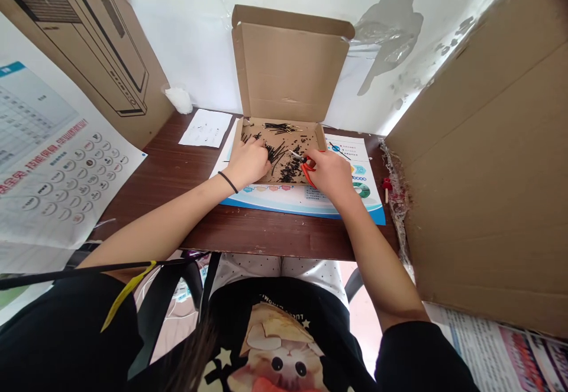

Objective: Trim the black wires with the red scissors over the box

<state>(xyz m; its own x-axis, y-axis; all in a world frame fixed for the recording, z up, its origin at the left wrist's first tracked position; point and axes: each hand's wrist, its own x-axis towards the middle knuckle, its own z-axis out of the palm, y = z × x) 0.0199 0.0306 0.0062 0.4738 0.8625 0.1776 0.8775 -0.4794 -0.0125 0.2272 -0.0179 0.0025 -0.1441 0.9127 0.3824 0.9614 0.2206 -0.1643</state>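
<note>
Because the right hand point(333, 172) is clasping red-handled metal scissors point(307, 173) near the left hand point(248, 164), its grip unclear, among thin black strips point(279, 154) in a brown cardboard box point(290, 73), a slip is risking cuts.

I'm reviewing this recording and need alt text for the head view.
A person's right hand holds red-handled scissors over an open cardboard box, while the left hand is among thin black pieces inside. The box sits on a printed sheet on a dark table.
</note>
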